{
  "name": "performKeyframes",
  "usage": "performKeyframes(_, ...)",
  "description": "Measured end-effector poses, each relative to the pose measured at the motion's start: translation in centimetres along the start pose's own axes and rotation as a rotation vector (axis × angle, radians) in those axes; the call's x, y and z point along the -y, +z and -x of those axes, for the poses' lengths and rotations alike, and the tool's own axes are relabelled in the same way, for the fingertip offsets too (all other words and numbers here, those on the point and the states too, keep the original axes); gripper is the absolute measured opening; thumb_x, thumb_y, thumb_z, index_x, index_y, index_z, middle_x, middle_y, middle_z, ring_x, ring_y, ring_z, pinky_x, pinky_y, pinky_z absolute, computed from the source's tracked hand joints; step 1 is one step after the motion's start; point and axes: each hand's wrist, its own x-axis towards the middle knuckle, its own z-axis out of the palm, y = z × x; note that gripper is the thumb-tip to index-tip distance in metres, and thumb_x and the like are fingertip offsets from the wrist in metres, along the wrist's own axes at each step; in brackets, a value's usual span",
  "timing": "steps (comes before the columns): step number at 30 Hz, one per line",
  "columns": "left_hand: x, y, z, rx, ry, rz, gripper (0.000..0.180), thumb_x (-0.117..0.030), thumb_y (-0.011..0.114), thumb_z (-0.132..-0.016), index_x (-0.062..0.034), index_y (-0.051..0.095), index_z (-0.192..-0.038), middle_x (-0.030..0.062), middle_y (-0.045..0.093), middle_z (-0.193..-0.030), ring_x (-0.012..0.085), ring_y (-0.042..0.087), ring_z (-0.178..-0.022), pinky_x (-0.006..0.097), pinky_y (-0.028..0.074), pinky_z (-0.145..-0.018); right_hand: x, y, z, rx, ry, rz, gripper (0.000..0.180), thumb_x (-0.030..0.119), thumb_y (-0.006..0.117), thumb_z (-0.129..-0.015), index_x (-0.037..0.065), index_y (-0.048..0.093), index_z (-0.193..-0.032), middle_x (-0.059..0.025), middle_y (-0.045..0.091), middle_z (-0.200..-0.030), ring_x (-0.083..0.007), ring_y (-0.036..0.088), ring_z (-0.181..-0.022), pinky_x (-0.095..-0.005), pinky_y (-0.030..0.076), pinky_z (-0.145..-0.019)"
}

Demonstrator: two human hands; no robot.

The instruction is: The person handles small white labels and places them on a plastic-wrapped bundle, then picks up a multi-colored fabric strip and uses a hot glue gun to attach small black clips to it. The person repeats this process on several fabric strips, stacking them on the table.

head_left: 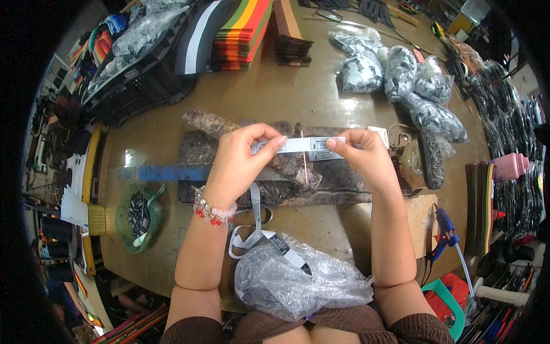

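Observation:
Between my two hands a white printed label ribbon (pixel 298 145) is stretched flat. My left hand (pixel 245 150) pinches its left part between thumb and finger, and my right hand (pixel 362 152) pinches the right end the same way. A thin orange wire (pixel 305 166) stands right by the ribbon's middle; whether they touch I cannot tell. Below lies a dark, scorched-looking board (pixel 344 183) with a blue strip (pixel 175 172) across its left. More label ribbon (pixel 255 198) hangs under my left wrist and loops down to a clear plastic bag (pixel 303 286) near my body.
A green bowl (pixel 130 241) of small dark pieces stands at left. A blue glue gun (pixel 442 232) and a black-topped brush-like block (pixel 432 160) are at right. Farther back are bagged labels (pixel 362 71), stacked coloured straps (pixel 238 46) and a black crate (pixel 143 80).

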Motion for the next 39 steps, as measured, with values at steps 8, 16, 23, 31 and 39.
performKeyframes(8,0.8,0.5,-0.2,-0.03,0.096,-0.129,0.017,-0.015,0.069,-0.088,0.0014,0.067,-0.087,0.001,0.064,-0.074,0.0037,0.055,-0.07,0.022,0.043,-0.061,-1.1,0.8,-0.7,-0.092,-0.036,0.325,0.021,0.017,0.074,-0.081,-0.003,0.068,-0.081,-0.0057,0.063,-0.066,-0.013,0.055,-0.061,-0.0284,0.044,-0.061)
performKeyframes(16,0.1,0.6,0.2,-0.021,0.042,0.108,0.017,-0.016,0.068,-0.086,0.0012,0.068,-0.09,0.0109,0.069,-0.078,0.014,0.064,-0.07,0.028,0.049,-0.065,-0.9,2.4,0.0,-0.31,-0.218,0.407,0.024,0.02,0.072,-0.083,-0.003,0.066,-0.082,-0.0087,0.063,-0.067,-0.0192,0.057,-0.06,-0.0326,0.044,-0.057)
performKeyframes(23,0.2,1.7,0.2,-0.09,0.135,-0.038,0.016,-0.015,0.067,-0.087,0.0006,0.068,-0.089,0.0127,0.069,-0.081,0.0213,0.066,-0.07,0.031,0.05,-0.064,-0.7,3.4,0.1,-0.081,-0.115,-0.064,0.022,0.019,0.073,-0.085,-0.001,0.068,-0.078,0.0057,0.055,-0.062,-0.0028,0.043,-0.059,-0.0218,0.034,-0.052)
performKeyframes(31,0.2,1.7,0.1,-0.096,0.17,-0.194,0.016,-0.015,0.067,-0.086,0.0007,0.068,-0.087,0.014,0.068,-0.083,0.0252,0.067,-0.072,0.033,0.05,-0.066,-1.4,3.6,-0.4,-0.093,-0.098,-0.018,0.023,0.022,0.068,-0.087,0.001,0.064,-0.079,0.0044,0.051,-0.061,-0.0028,0.042,-0.058,-0.0214,0.03,-0.047)
performKeyframes(39,-1.4,2.0,0.9,-0.038,0.147,0.057,0.013,-0.012,0.067,-0.086,0.0013,0.068,-0.089,0.013,0.069,-0.084,0.0209,0.067,-0.076,0.031,0.05,-0.069,0.4,2.9,1.1,0.073,-0.019,-0.285,0.031,0.032,0.065,-0.089,0.003,0.065,-0.079,0.0045,0.048,-0.059,-0.0032,0.041,-0.052,-0.0211,0.03,-0.045)
